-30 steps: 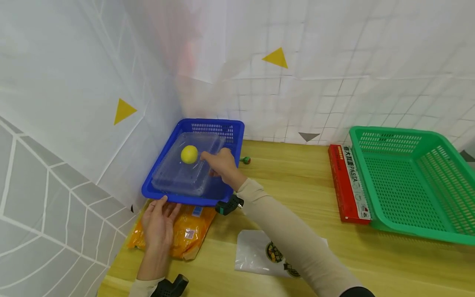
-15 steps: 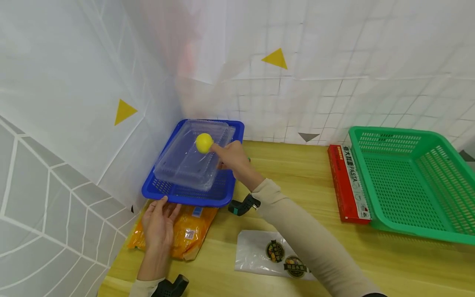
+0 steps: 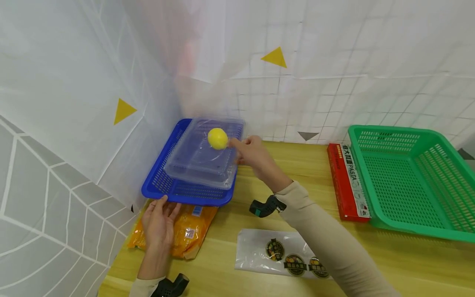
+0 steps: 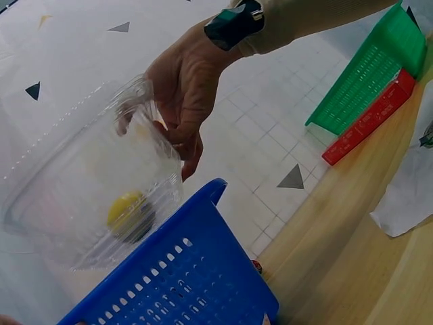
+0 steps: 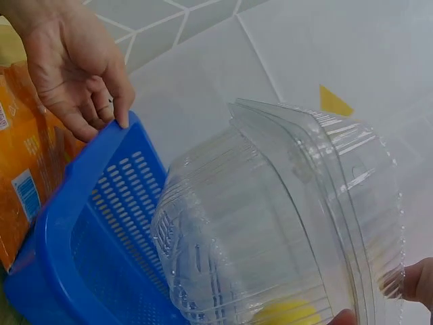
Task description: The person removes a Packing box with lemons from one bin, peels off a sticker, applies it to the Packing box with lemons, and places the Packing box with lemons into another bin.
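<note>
**Right hand pinches a clear plastic container with a yellow ball inside**

Thumb and fingers of the right hand grip the flanged edge of the clear plastic container at its 3 o'clock, as the head view has it. The container is see-through and boxy, its walls finely ribbed, and both wrist views show it tilted. The yellow ball, smooth and round, shows through the plastic, toward the container's 1 to 2 o'clock in the head view.

The container is held over the blue basket, covering much of its 12 to 3 o'clock side; whether the two touch cannot be told. The basket is plastic, with rounded corners, slotted walls and a smooth rim. The left hand holds that rim at about 7 o'clock, fingers bent against it.

Beside the left hand, at the basket's 6 to 7 o'clock, lies an orange package, glossy and crinkled, partly hidden by the hand. Between 4 and 5 o'clock a flat, shiny white plastic bag with round dark emblems lies on the wood-grain table. Well apart at 3 o'clock is a green basket, slotted and shallow, with a long red box marked PASTA along its 9 o'clock side.
</note>
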The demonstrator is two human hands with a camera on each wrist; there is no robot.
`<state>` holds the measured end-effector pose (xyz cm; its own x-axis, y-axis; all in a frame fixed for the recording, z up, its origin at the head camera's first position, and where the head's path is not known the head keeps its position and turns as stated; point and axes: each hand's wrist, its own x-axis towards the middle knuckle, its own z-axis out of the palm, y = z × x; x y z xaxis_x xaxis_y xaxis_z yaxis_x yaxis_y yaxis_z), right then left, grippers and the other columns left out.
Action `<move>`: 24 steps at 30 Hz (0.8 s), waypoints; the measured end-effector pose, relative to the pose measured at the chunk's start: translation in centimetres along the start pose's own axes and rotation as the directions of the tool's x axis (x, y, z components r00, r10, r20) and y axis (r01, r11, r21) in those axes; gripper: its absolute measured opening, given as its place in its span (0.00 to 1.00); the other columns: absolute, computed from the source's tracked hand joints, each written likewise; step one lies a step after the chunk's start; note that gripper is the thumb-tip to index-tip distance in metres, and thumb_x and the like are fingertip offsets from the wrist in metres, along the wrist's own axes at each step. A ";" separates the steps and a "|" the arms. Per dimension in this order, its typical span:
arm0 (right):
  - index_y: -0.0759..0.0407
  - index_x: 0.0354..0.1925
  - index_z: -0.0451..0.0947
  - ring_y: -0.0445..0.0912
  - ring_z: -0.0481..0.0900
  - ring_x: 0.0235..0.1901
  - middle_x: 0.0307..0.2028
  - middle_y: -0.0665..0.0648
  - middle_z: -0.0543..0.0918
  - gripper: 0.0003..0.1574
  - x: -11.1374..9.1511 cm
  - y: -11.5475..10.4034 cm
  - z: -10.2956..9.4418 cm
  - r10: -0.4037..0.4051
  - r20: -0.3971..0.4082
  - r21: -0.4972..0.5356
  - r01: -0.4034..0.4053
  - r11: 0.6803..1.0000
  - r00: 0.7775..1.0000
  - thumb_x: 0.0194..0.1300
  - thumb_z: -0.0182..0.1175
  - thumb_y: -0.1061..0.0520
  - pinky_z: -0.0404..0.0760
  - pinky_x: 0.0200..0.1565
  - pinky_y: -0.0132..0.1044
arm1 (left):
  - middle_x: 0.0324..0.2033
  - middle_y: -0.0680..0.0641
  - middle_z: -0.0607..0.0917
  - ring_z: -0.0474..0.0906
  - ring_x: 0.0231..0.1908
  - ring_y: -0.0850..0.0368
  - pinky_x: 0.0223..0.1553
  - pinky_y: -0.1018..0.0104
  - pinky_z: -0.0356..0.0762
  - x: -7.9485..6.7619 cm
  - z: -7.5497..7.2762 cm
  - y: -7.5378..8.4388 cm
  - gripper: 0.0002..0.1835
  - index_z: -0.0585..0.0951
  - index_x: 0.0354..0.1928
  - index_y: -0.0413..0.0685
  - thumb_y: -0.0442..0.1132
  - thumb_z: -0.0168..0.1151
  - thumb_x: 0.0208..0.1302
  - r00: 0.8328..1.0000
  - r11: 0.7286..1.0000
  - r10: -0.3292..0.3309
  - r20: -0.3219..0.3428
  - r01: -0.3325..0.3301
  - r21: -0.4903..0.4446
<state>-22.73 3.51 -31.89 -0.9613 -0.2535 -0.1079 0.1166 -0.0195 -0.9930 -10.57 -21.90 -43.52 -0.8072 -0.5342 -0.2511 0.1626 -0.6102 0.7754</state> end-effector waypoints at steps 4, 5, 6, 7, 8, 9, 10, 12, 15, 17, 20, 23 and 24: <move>0.58 0.18 0.60 0.48 0.74 0.22 0.31 0.59 0.80 0.30 -0.8 0.0 -1.4 0.000 -0.029 -0.001 0.000 1.000 1.000 0.74 0.63 0.56 0.84 0.36 0.41 | 0.45 0.39 0.83 0.84 0.39 0.50 0.48 0.56 0.85 0.0 0.2 -0.3 0.06 0.78 0.43 0.36 0.34 0.64 0.75 1.000 1.000 -0.021 -0.001 0.021 0.011; 0.59 0.19 0.61 0.47 0.75 0.22 0.37 0.60 0.82 0.29 -1.0 0.0 -1.7 0.004 -0.036 0.003 -0.004 1.000 0.999 0.73 0.63 0.56 0.84 0.36 0.41 | 0.44 0.39 0.83 0.84 0.39 0.50 0.48 0.56 0.85 0.0 0.3 -0.3 0.06 0.78 0.43 0.36 0.34 0.64 0.75 1.000 1.000 -0.023 -0.007 0.023 0.010; 0.60 0.23 0.61 0.47 0.75 0.23 0.44 0.61 0.83 0.26 -1.3 0.0 -1.9 0.011 -0.044 0.011 -0.010 1.000 0.999 0.73 0.63 0.55 0.84 0.36 0.41 | 0.43 0.40 0.83 0.84 0.38 0.51 0.47 0.57 0.86 0.0 0.3 -0.3 0.06 0.78 0.43 0.37 0.34 0.63 0.75 1.000 1.000 -0.024 -0.012 0.024 0.012; 0.61 0.26 0.61 0.47 0.75 0.23 0.49 0.62 0.83 0.24 -1.5 0.0 -2.2 0.016 -0.050 0.017 -0.015 1.000 0.999 0.73 0.63 0.55 0.85 0.36 0.40 | 0.42 0.41 0.83 0.84 0.38 0.51 0.47 0.57 0.86 0.0 0.3 -0.2 0.06 0.78 0.42 0.37 0.34 0.63 0.75 1.000 1.000 -0.022 -0.019 0.023 0.013; 0.63 0.28 0.62 0.47 0.76 0.23 0.52 0.63 0.82 0.23 -1.7 0.0 -2.4 0.020 -0.056 0.020 -0.019 1.000 0.998 0.74 0.62 0.55 0.85 0.37 0.41 | 0.41 0.42 0.83 0.84 0.38 0.51 0.46 0.57 0.86 0.0 0.3 -0.2 0.05 0.78 0.42 0.37 0.34 0.63 0.75 1.000 1.000 -0.021 -0.023 0.021 0.012; 0.64 0.32 0.62 0.47 0.76 0.24 0.55 0.63 0.82 0.22 -2.0 0.0 -2.7 0.025 -0.064 0.021 -0.024 0.999 0.998 0.74 0.62 0.54 0.85 0.39 0.41 | 0.40 0.42 0.83 0.84 0.38 0.51 0.45 0.57 0.86 0.0 0.3 -0.2 0.05 0.78 0.42 0.37 0.33 0.63 0.75 1.000 1.000 -0.019 -0.024 0.019 0.009; 0.64 0.35 0.62 0.47 0.76 0.25 0.57 0.62 0.82 0.21 -2.2 -0.1 -2.8 0.029 -0.071 0.024 -0.027 0.999 0.997 0.75 0.62 0.54 0.86 0.40 0.41 | 0.40 0.42 0.83 0.84 0.38 0.51 0.45 0.57 0.86 -0.1 0.3 -0.1 0.05 0.78 0.42 0.37 0.33 0.63 0.75 1.000 1.000 -0.015 -0.026 0.015 0.005; 0.63 0.41 0.60 0.47 0.77 0.27 0.57 0.63 0.81 0.21 -2.6 -0.2 -3.1 0.036 -0.092 0.025 -0.034 0.999 0.995 0.75 0.62 0.53 0.86 0.42 0.42 | 0.40 0.42 0.83 0.84 0.38 0.51 0.46 0.57 0.86 -0.1 0.1 0.2 0.06 0.77 0.42 0.36 0.33 0.63 0.75 1.000 1.000 -0.017 -0.014 0.017 -0.005; 0.63 0.45 0.60 0.48 0.77 0.29 0.57 0.63 0.79 0.22 -3.0 -0.1 -3.6 0.046 -0.117 0.014 -0.044 0.999 0.992 0.75 0.62 0.52 0.86 0.44 0.41 | 0.39 0.41 0.82 0.83 0.38 0.51 0.46 0.56 0.86 -0.1 0.1 0.4 0.07 0.76 0.41 0.35 0.33 0.64 0.74 1.000 1.000 -0.017 -0.007 0.017 -0.016; 0.62 0.46 0.60 0.48 0.77 0.30 0.57 0.63 0.78 0.23 -3.2 0.0 -4.0 0.052 -0.122 0.008 -0.051 0.999 0.991 0.75 0.63 0.52 0.86 0.44 0.41 | 0.40 0.41 0.81 0.83 0.38 0.50 0.46 0.56 0.86 -0.1 0.0 0.4 0.08 0.75 0.41 0.35 0.33 0.63 0.75 1.000 1.000 -0.017 -0.015 0.016 -0.017; 0.63 0.47 0.60 0.48 0.77 0.31 0.56 0.64 0.75 0.23 -3.5 0.3 -4.6 0.051 -0.135 0.002 -0.052 0.999 0.990 0.75 0.63 0.51 0.86 0.42 0.39 | 0.40 0.41 0.81 0.83 0.38 0.51 0.45 0.57 0.86 -0.1 0.0 0.5 0.07 0.75 0.41 0.35 0.32 0.63 0.75 1.000 1.000 -0.017 -0.022 0.016 -0.011; 0.63 0.47 0.60 0.47 0.77 0.33 0.54 0.65 0.72 0.24 -3.9 0.5 -5.3 0.034 -0.148 -0.006 -0.036 0.999 0.988 0.74 0.63 0.51 0.86 0.41 0.36 | 0.42 0.41 0.82 0.83 0.39 0.51 0.46 0.57 0.86 -0.1 -0.1 0.4 0.06 0.76 0.41 0.36 0.32 0.62 0.76 1.000 1.000 -0.021 -0.010 0.020 -0.007; 0.63 0.47 0.60 0.47 0.77 0.33 0.54 0.65 0.73 0.24 -4.0 0.5 -5.5 0.030 -0.149 -0.005 -0.031 1.000 0.988 0.74 0.63 0.51 0.86 0.41 0.36 | 0.42 0.40 0.82 0.84 0.39 0.51 0.46 0.57 0.86 -0.1 -0.1 0.4 0.05 0.76 0.41 0.36 0.32 0.61 0.76 1.000 1.000 -0.019 -0.008 0.019 -0.008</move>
<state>-20.21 9.81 -32.22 -0.9839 -0.1066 -0.1432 0.1447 -0.0065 -0.9895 -10.38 -22.11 -43.24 -0.8057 -0.5268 -0.2706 0.1518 -0.6253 0.7655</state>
